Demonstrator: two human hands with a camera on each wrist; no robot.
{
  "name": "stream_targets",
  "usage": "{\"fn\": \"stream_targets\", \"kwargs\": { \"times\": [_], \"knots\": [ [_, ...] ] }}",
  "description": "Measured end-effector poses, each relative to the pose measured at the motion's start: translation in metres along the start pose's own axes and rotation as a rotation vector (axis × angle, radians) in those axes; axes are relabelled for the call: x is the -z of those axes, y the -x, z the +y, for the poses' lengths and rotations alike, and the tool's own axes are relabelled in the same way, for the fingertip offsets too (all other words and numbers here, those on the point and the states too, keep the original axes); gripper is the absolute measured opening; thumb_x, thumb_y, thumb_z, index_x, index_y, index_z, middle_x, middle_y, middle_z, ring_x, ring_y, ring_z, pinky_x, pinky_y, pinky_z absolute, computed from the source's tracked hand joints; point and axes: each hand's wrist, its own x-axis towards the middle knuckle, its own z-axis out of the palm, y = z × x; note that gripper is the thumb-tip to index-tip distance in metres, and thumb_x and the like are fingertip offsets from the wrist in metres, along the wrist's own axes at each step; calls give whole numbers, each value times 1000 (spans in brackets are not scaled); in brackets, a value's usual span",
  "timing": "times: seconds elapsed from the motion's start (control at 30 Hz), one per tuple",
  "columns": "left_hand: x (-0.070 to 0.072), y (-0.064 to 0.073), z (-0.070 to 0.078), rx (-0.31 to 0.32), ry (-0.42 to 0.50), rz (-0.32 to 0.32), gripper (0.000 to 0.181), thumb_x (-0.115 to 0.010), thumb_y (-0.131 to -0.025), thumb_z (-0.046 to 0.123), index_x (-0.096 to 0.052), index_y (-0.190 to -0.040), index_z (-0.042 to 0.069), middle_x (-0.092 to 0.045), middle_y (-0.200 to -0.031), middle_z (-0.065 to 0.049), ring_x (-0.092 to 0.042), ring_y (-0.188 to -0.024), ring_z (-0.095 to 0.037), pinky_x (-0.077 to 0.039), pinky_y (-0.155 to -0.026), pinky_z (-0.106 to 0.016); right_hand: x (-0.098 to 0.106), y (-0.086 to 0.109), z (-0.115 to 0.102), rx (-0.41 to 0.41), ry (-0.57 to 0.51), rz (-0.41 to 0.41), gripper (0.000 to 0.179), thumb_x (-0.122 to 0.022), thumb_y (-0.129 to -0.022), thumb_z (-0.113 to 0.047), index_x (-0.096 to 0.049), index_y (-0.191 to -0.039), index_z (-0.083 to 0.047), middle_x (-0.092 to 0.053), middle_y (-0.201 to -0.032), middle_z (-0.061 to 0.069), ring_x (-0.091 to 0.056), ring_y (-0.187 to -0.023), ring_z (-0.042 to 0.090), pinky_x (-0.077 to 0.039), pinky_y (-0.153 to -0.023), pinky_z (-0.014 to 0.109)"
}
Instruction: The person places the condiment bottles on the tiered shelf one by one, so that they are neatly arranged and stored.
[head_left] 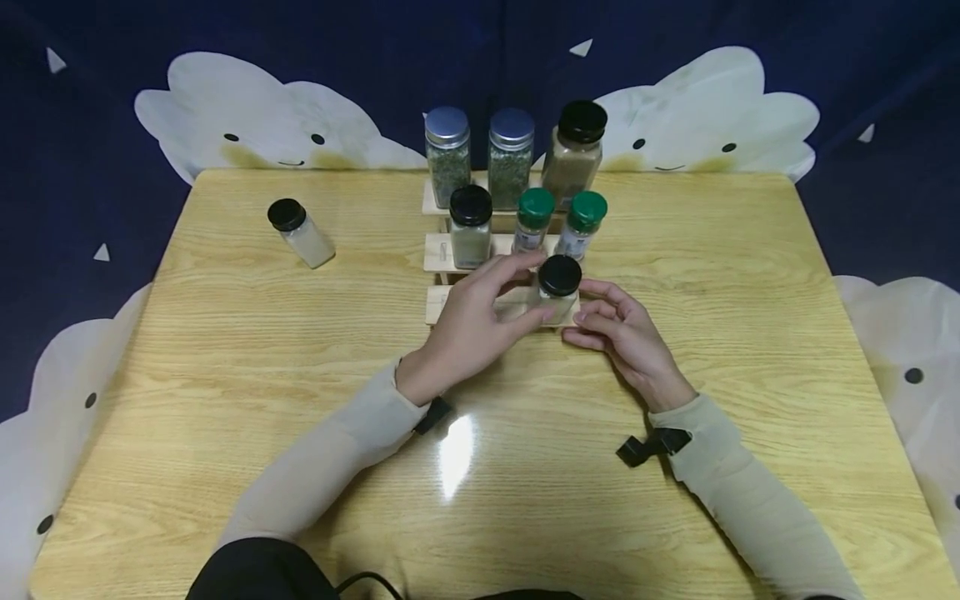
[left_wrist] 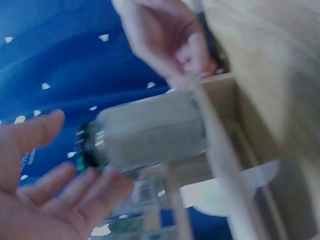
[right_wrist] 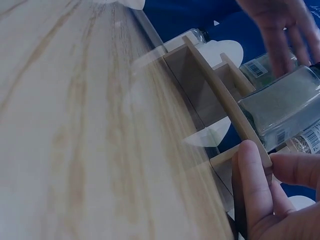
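Observation:
A glass spice jar [head_left: 555, 302] with a black lid and pale powder stands upright at the right end of the bottom step of a wooden tiered rack [head_left: 435, 307]. My left hand [head_left: 476, 321] curves loosely around this jar from the left, thumb and fingers spread. In the left wrist view those fingers [left_wrist: 107, 192] are apart, with a gap between thumb and jar. My right hand [head_left: 626, 333] pinches the right end of the rack's bottom step. Thumb and fingers [right_wrist: 255, 175] lie on either side of its edge in the right wrist view.
Behind, on the middle step, are a black-lidded jar [head_left: 471, 229] and two green-capped jars [head_left: 535, 217]. The top step bears two silver-lidded herb jars [head_left: 448, 158] and a tall black-lidded jar [head_left: 573, 158]. Another black-lidded jar [head_left: 303, 233] stands on the table [head_left: 262, 333] at left.

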Motion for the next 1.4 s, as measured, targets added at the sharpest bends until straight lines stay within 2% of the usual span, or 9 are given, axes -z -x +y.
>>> {"fn": "stream_targets", "kwargs": {
  "times": [0.2, 0.43, 0.53, 0.7, 0.83, 0.93, 1.13, 1.27, 1.4],
  "knots": [
    [23, 9, 11, -256, 142, 96, 40, -83, -95, -4, -70, -133, -7, -67, -141, -20, -65, -129, -25, -59, -108, -39, 0, 0, 0, 6, -16, -3, 44, -50, -105, 21, -53, -142, -2, -69, -95, 7, -72, -90, 18, -68, -88, 37],
    [65, 9, 9, -378, 150, 300, 32, -74, -95, -2, -68, -123, -17, -70, -130, -29, -73, -110, -39, -63, -100, -47, 0, 1, 1, 17, -26, -12, 43, -49, -105, 21, -55, -139, -4, -69, -95, 6, -71, -88, 17, -68, -87, 38],
    [88, 8, 5, -366, 159, 446, 29, -71, -94, -4, -68, -120, -18, -73, -126, -26, -74, -108, -32, -64, -99, -44, 0, 1, 0, 15, -32, -13, 42, -49, -105, 21, -55, -138, -4, -69, -95, 6, -74, -86, 18, -68, -87, 38],
    [132, 8, -7, -279, 217, 698, 26, -72, -92, -6, -74, -118, -11, -76, -120, -16, -74, -104, -26, -63, -94, -32, -1, 0, 0, 10, -29, -12, 41, -50, -106, 19, -55, -138, -5, -69, -95, 6, -77, -86, 22, -68, -87, 38],
    [166, 11, -22, -222, 257, 839, 29, -75, -88, -4, -75, -118, -4, -75, -118, -16, -73, -102, -27, -63, -92, -27, 0, 0, 0, 5, -25, -8, 42, -50, -105, 20, -55, -138, -4, -68, -95, 6, -73, -88, 18, -68, -88, 39],
    [185, 16, -34, -176, 215, 903, 32, -77, -87, 1, -76, -118, -2, -74, -119, -15, -73, -101, -26, -62, -91, -25, 0, 1, 0, 0, -21, -8, 43, -50, -105, 21, -55, -139, -5, -67, -95, 6, -70, -89, 16, -68, -89, 39],
    [207, 25, -56, -66, 93, 875, 42, -82, -86, 11, -76, -126, 4, -72, -127, -11, -70, -111, -26, -60, -91, -24, 1, 1, 0, 6, -18, -11, 43, -50, -105, 21, -55, -139, -5, -67, -95, 6, -70, -89, 16, -68, -89, 39],
    [214, 33, -72, 41, 74, 776, 55, -84, -88, 10, -68, -140, 5, -65, -139, -10, -61, -126, -25, -55, -100, -30, 1, 1, 0, 9, -18, -11, 43, -49, -105, 21, -56, -138, -5, -67, -95, 6, -70, -88, 16, -68, -89, 39],
    [217, 43, -90, 214, 69, 649, 77, -84, -90, 9, -50, -160, 9, -52, -157, -6, -46, -142, -21, -44, -116, -37, 1, 2, 1, 5, -15, -11, 43, -49, -105, 21, -56, -138, -6, -67, -95, 6, -70, -89, 16, -68, -89, 38]
  ]
}}
